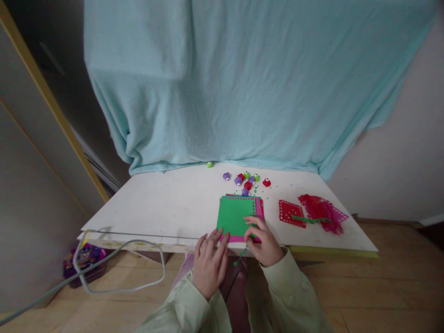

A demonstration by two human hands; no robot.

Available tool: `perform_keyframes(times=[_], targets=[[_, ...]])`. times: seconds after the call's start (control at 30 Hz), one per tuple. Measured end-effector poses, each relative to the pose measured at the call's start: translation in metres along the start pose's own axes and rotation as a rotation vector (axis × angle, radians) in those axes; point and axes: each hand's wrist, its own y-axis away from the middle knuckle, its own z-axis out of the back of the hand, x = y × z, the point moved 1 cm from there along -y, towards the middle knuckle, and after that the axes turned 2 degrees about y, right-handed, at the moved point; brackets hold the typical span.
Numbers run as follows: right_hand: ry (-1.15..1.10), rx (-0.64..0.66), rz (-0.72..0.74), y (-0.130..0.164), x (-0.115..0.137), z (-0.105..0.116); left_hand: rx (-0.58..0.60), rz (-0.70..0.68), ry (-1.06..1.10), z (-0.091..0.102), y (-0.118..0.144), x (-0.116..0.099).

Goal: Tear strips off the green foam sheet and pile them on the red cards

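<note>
A green sheet (pixel 236 216) lies on top of a small stack at the table's front edge, with a row of punched holes along its far and right sides. Pink and red sheets (pixel 260 210) stick out beneath it. My left hand (pixel 211 261) rests with extended fingers on the stack's near left corner. At the near right corner, my right hand (pixel 262 240) has thumb and index finger pinched together on a thin green paper strip (pixel 240 257), which hangs down past the table edge. Its other fingers reach over the green sheet. The pinched end of the strip is hidden.
Several purple, red and green small craft punches (pixel 247 185) stand behind the stack, among green paper bits. Right of it lie a perforated red sheet (pixel 290 212) and a pile of red and pink perforated paper (pixel 321 212). A grey cable (pixel 121 289) loops at the table's left front.
</note>
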Motion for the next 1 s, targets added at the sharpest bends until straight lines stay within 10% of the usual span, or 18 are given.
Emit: perform_keyframes(times=[0.67, 1.0], targets=[[0.426, -0.273, -0.129, 0.053, -0.04, 0.048, -0.015, 0.008, 0.014, -0.003, 0.0, 0.002], [0.2, -0.778, -0.353, 0.06, -0.074, 0.109, -0.056, -0.007, 0.073, 0.001, 0.001, 0.004]])
